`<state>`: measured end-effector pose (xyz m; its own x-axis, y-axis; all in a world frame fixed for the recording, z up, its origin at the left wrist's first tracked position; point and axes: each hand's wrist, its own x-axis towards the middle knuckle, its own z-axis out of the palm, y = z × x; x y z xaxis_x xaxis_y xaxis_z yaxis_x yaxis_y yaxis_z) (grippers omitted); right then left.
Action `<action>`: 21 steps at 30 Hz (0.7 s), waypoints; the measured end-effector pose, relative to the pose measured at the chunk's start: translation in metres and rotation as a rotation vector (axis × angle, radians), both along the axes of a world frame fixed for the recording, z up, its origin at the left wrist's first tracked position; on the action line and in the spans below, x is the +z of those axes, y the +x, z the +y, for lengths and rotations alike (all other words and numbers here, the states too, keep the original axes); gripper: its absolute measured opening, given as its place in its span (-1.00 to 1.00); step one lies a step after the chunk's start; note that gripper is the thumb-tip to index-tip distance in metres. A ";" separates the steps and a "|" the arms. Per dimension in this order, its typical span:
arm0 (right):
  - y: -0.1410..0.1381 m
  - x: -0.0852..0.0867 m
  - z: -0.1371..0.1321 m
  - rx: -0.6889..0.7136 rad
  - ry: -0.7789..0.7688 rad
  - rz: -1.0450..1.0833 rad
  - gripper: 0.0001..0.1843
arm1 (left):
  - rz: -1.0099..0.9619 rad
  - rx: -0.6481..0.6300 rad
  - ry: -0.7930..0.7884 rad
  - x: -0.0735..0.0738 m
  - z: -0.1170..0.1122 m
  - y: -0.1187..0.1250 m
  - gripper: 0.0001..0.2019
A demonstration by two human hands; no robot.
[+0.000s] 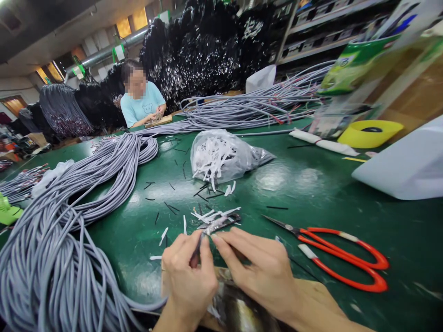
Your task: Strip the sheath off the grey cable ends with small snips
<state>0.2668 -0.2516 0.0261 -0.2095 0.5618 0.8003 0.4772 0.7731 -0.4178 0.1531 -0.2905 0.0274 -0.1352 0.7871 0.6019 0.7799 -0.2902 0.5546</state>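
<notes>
Glossy green tabletop (311,198) lies before you: near centre, your left hand (190,269) pinches a round grey sheathed cable (196,251), apparently steadying its end for your right hand (266,263), pinching there too; orange-red-handled steel scissors (339,252) lie right, handily close; farther, a clear plastic bag (238,159) gathers white scraps (215,159).

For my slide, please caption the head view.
Left hand pinching a slim dark piece, right hand close beside, with orange-handled scissors and grey cables on a green tabletop.

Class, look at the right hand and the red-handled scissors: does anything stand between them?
Nothing visible blocks the way: between the right hand and the scissors is green table, with a thin dark strip lying flat on it.
</notes>
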 end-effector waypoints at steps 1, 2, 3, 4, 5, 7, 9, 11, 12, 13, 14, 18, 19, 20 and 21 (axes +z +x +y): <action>0.000 -0.001 -0.001 -0.029 0.077 -0.016 -0.70 | 0.005 -0.007 -0.009 0.001 0.000 0.000 -0.77; 0.000 -0.002 -0.001 -0.052 0.136 -0.032 -0.71 | 0.000 -0.016 -0.021 0.002 0.001 0.000 -0.77; 0.000 -0.002 -0.001 -0.064 0.164 -0.044 -0.71 | -0.008 -0.025 -0.029 0.003 0.002 0.000 -0.76; 0.001 -0.002 0.000 -0.056 0.160 -0.050 -0.71 | -0.020 -0.030 -0.034 0.003 0.002 0.000 -0.76; 0.002 -0.002 0.002 -0.032 0.131 -0.054 -0.69 | -0.032 -0.032 -0.031 0.004 0.003 0.000 -0.77; 0.004 0.000 0.005 0.022 0.039 -0.066 -0.66 | -0.071 -0.008 0.001 0.003 0.005 -0.002 -0.78; 0.007 0.003 0.008 0.030 -0.020 -0.077 -0.65 | -0.123 0.030 0.046 0.002 0.005 -0.002 -0.80; 0.010 0.005 0.008 -0.007 0.002 -0.060 -0.67 | -0.165 0.053 0.081 0.002 0.006 -0.003 -0.82; 0.011 0.006 0.007 -0.025 0.030 -0.045 -0.68 | -0.175 0.054 0.094 0.002 0.005 -0.002 -0.82; 0.012 0.006 0.007 -0.036 0.057 -0.036 -0.68 | -0.178 0.049 0.106 0.002 0.005 -0.002 -0.83; 0.012 0.006 0.006 -0.042 0.078 -0.035 -0.68 | -0.178 0.044 0.115 0.002 0.005 -0.001 -0.83; 0.010 0.003 0.005 -0.070 0.062 -0.093 -0.63 | -0.163 0.043 0.129 0.003 0.005 0.000 -0.82; 0.010 0.003 0.005 -0.077 0.049 -0.101 -0.61 | -0.157 0.045 0.126 0.003 0.005 0.000 -0.82; 0.010 0.002 0.005 -0.082 0.041 -0.105 -0.60 | -0.150 0.044 0.123 0.003 0.004 0.001 -0.82; 0.010 0.002 0.006 -0.084 0.036 -0.107 -0.60 | -0.144 0.044 0.121 0.003 0.004 0.000 -0.82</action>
<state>0.2768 -0.2461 0.0285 -0.2481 0.5519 0.7962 0.5808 0.7425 -0.3338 0.1536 -0.2861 0.0301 -0.2597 0.7012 0.6639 0.7085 -0.3288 0.6245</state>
